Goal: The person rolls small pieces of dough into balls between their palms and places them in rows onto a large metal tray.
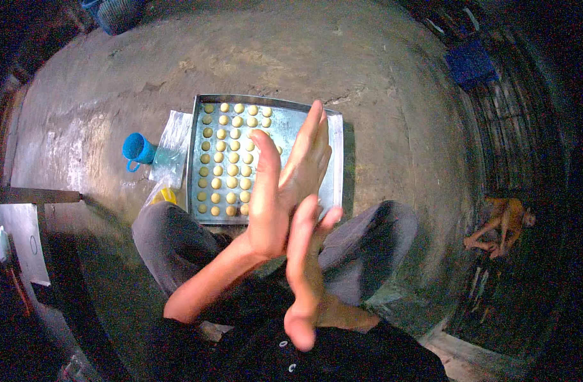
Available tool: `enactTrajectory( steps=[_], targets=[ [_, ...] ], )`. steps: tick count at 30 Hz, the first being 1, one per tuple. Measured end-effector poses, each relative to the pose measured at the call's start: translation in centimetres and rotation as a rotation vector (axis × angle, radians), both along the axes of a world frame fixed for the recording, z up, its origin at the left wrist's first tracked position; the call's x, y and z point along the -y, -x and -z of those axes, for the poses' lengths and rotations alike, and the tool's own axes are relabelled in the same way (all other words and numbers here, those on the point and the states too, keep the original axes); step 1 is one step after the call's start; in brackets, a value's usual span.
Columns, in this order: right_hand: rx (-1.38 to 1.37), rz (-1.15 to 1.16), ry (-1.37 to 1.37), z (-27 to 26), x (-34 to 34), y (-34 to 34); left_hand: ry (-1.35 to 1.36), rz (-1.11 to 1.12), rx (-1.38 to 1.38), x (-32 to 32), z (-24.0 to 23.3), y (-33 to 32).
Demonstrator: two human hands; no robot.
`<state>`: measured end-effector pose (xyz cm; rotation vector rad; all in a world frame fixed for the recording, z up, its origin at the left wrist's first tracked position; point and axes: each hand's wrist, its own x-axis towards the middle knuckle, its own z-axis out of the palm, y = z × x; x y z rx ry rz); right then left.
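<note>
My left hand (pixel 291 176) is raised over the right part of a metal baking tray (pixel 340 157), its fingers pointing up and its thumb apart. Against its palm and heel lies my right hand (pixel 308 258), lower in the view and slightly blurred. Whether anything sits between the two palms is hidden. Rows of small pale dough balls (pixel 234 157) cover the left and middle of the tray, which rests on the floor before my crossed legs. My left hand hides some of them.
Left of the tray are a clear plastic sheet (pixel 173 148), a blue plastic mug (pixel 138 149) and a plastic bag with something yellow (pixel 166 195). A blue basket (pixel 119 14) stands far off at the upper left. Another person (pixel 501 224) sits at the far right.
</note>
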<state>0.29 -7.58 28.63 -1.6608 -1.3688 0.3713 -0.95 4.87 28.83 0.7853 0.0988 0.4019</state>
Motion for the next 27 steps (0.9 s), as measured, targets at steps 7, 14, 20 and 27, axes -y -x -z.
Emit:
enactTrajectory(
  steps=[7,14,20,27],
  targets=[
    [-0.154,0.172,0.026,-3.8,-4.4,-3.0,-0.066,0.052,0.04,1.5,1.9,0.3],
    [-0.269,0.139,0.061,1.1,-1.2,-1.4,0.124,0.019,0.123,0.9,1.7,-0.2],
    [-0.241,0.058,-0.279,1.3,-4.5,-3.8,0.047,0.003,-0.012,1.2,2.0,-0.6],
    [-0.361,0.321,-0.025,1.2,-4.2,-6.2,0.056,0.04,-0.099,3.7,3.7,-1.7]
  ],
)
